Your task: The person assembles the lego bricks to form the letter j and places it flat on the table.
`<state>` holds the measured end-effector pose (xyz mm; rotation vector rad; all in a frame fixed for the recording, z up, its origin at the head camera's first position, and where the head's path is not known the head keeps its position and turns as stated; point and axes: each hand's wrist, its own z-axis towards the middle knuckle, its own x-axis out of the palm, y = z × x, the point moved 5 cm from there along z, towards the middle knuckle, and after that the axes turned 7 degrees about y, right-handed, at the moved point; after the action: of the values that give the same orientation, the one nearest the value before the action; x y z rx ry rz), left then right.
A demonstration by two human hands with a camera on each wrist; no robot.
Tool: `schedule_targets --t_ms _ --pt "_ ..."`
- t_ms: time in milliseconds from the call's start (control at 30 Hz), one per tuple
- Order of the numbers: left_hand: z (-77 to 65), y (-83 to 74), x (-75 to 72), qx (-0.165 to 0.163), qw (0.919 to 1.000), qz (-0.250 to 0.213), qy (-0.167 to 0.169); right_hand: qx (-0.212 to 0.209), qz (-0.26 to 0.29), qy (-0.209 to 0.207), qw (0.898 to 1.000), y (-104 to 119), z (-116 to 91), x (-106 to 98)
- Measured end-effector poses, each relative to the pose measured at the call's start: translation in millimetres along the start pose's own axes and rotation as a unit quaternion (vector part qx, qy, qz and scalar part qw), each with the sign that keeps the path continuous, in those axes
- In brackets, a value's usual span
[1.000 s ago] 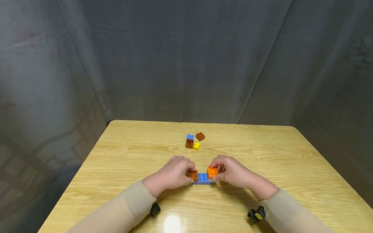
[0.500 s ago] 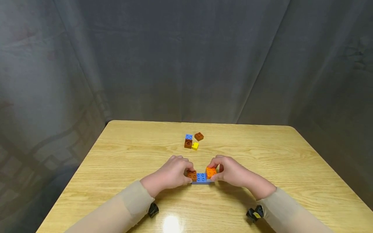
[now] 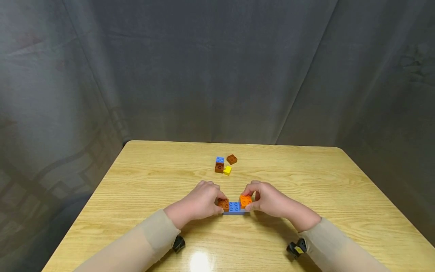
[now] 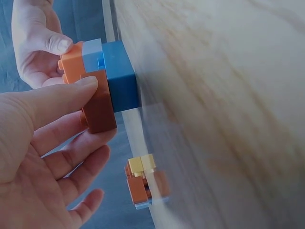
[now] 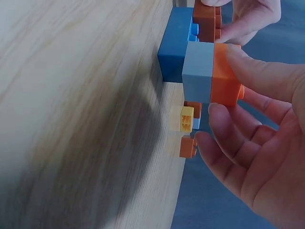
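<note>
A long blue brick (image 3: pixel 234 207) lies on the table with studs facing up. My left hand (image 3: pixel 203 200) pinches a brown brick (image 4: pixel 102 102) between thumb and fingers at the blue brick's left end. Whether the brown brick is fully seated I cannot tell. At the right end, my right hand (image 3: pixel 270 199) pinches an orange brick (image 5: pixel 226 76) with studs up. Directly under the orange one is a light grey-blue brick (image 5: pixel 198 71), against the top of the blue brick. Between the two held bricks, several blue studs are exposed. The left hand's other fingers are spread loosely in its wrist view.
Farther back on the wooden table (image 3: pixel 163 166) lie a small blue brick (image 3: pixel 220 159), a brown brick (image 3: pixel 219 168) touching it, a yellow brick (image 3: pixel 227 170) and another brown brick (image 3: pixel 232 159). A grey curtain (image 3: pixel 210 75) hangs behind the table's far edge.
The head view has shifted very slightly. Both hands keep their grips, and the bricks hold the same places relative to one another.
</note>
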<state>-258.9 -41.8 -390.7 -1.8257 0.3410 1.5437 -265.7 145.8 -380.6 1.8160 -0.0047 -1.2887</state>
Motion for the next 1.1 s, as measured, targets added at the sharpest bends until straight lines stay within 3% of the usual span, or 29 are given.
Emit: schedule_targets --t_ms 267,400,633,867,1100 --pt "1.0 1.3 0.6 -0.009 0.9999 0.003 0.007 0.010 -0.029 -0.008 1.000 1.8 -0.7 0.1" --pt "1.6 1.0 1.8 -0.006 0.9999 0.006 0.007 0.008 -0.034 0.007 0.999 3.8 -1.9 -1.8" --pt "2.1 0.4 1.5 -0.003 0.9998 0.017 0.010 0.000 -0.029 0.019 0.999 6.8 2.3 -18.3" --pt "1.9 0.4 0.4 -0.001 0.9997 0.022 0.014 0.013 -0.047 -0.009 0.999 3.5 33.9 -35.6" --pt "3.1 0.8 1.4 -0.006 0.9996 0.021 0.020 0.051 -0.098 0.006 0.994 -3.1 82.8 -31.6"
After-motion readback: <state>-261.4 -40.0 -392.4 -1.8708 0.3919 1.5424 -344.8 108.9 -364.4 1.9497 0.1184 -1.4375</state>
